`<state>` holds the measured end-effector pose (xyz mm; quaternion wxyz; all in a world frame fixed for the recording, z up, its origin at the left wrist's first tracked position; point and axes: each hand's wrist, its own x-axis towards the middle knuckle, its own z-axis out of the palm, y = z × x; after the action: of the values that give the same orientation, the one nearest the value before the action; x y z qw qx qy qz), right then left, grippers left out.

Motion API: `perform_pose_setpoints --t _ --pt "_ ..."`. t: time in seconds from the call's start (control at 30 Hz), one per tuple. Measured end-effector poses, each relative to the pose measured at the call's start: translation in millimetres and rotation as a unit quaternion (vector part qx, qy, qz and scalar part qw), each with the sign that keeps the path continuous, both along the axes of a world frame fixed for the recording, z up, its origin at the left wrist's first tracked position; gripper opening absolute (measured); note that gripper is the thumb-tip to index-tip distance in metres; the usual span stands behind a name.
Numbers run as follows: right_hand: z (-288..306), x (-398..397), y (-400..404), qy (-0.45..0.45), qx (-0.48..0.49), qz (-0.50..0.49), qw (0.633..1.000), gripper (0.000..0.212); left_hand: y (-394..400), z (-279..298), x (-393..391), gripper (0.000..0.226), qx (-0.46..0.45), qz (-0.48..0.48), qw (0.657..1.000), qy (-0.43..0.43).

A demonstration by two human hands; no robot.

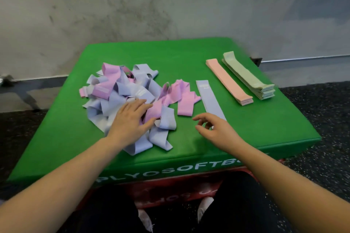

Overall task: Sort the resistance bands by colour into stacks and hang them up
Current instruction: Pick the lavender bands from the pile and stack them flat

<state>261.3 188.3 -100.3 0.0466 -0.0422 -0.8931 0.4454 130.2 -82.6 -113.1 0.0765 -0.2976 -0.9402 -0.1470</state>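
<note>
Toward the left edge of the green plyo box [72, 134], one tangled heap of lilac and pink bands [121, 96] is pressed under the spread left hand [130, 119]; several loops could be dragged out together if one is pulled. Beside it the right hand [212, 128] hovers loosely curled, holding nothing. Rightward lie one flat lilac band [209, 96], one peach stack [227, 81], one green stack [248, 75].

Green plyo box [189, 53] stacked on a red box [170, 189], speckled dark floor [322, 157], stained wall [132, 15] behind.
</note>
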Motion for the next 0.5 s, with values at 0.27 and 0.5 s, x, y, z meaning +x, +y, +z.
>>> perform_pose_setpoints --t 0.27,0.5 --pt "11 -55 -53 -0.036 0.034 0.037 0.998 0.023 2 -31 4 0.055 0.008 -0.039 0.999 -0.026" --pt "-12 -77 -73 -0.118 0.104 -0.022 0.987 0.025 0 -37 2 0.043 0.048 -0.029 0.998 -0.004"
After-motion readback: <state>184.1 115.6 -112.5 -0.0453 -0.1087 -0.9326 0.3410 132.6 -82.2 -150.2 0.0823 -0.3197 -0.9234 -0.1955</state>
